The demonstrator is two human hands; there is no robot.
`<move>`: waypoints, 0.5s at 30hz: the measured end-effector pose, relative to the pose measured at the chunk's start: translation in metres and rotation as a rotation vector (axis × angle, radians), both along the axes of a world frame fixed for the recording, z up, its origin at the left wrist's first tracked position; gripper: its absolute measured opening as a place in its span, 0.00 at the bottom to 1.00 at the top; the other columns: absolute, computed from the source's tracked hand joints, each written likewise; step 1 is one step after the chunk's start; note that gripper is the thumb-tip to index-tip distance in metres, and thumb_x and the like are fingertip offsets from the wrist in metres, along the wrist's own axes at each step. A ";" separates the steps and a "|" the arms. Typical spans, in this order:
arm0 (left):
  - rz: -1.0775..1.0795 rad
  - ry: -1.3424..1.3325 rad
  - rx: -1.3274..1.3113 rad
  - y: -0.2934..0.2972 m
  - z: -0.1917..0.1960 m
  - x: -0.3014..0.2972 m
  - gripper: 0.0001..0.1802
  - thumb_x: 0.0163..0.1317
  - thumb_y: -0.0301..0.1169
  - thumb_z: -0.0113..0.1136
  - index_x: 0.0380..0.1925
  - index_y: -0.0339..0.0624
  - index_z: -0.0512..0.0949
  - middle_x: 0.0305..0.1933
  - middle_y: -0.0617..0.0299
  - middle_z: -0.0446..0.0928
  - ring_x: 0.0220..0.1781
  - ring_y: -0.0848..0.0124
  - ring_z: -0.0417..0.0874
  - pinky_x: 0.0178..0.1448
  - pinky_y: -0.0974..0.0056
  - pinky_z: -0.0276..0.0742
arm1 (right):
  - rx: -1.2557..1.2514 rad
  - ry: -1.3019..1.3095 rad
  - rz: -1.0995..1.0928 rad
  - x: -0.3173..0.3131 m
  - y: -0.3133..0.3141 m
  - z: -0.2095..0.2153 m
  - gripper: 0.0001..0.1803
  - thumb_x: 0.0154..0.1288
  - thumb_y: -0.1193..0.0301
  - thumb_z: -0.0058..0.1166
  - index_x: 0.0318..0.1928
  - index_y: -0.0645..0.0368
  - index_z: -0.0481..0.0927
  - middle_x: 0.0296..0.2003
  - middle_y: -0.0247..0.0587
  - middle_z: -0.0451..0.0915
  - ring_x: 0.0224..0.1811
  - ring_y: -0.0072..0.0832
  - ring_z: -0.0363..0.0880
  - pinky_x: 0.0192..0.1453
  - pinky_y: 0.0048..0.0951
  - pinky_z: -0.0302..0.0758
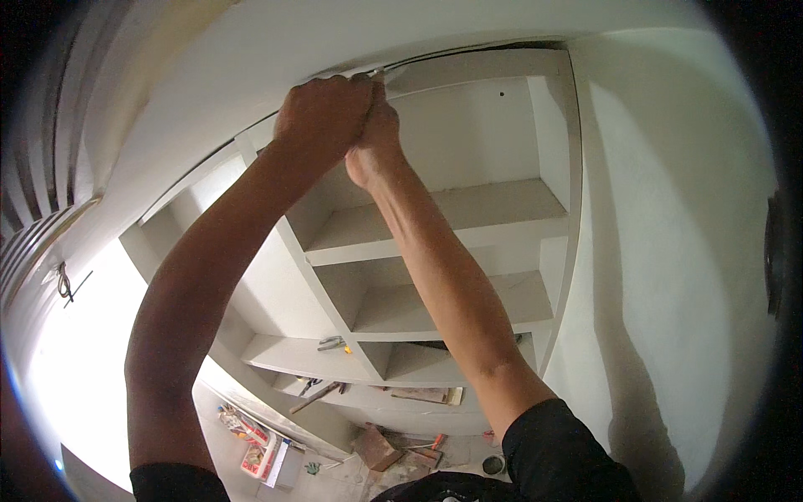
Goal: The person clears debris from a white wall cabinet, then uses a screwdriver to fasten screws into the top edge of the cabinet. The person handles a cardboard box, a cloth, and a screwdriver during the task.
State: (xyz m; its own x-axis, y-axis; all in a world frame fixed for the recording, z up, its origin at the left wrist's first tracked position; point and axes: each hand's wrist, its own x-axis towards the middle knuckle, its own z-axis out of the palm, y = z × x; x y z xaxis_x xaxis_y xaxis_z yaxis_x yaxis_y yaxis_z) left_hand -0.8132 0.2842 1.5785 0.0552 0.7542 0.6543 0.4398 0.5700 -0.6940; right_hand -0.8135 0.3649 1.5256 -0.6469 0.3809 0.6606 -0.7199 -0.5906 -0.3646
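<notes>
Scraper blade (386, 76), a thin pale tool tip, sticks out from both fists at the top edge of the white shelf unit (468, 209), just under the ceiling. Left hand (324, 113) is clenched around its handle, and the right hand (374, 138) wraps below, touching it. Steady, even pressure along the seam seems best. Both arms reach straight up overhead.

Room under renovation: bare white built-in shelves (435, 222), pliers (333, 343) on shelf, bricks (376, 448) on floor.
</notes>
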 end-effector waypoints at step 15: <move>0.178 -0.111 -0.020 -0.008 0.000 0.004 0.22 0.60 0.32 0.68 0.52 0.39 0.74 0.39 0.48 0.84 0.40 0.53 0.89 0.41 0.52 0.89 | 0.088 -0.038 -0.050 -0.009 -0.006 -0.008 0.27 0.83 0.44 0.30 0.52 0.51 0.75 0.40 0.28 0.77 0.41 0.21 0.75 0.44 0.32 0.73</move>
State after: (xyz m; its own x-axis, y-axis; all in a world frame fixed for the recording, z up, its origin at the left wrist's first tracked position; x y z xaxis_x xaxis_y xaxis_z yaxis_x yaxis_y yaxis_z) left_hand -0.8093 0.2766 1.5787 -0.1512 0.7588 0.6336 0.4077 0.6318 -0.6593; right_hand -0.8223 0.3588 1.5176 -0.6539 0.3549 0.6681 -0.7324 -0.5183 -0.4416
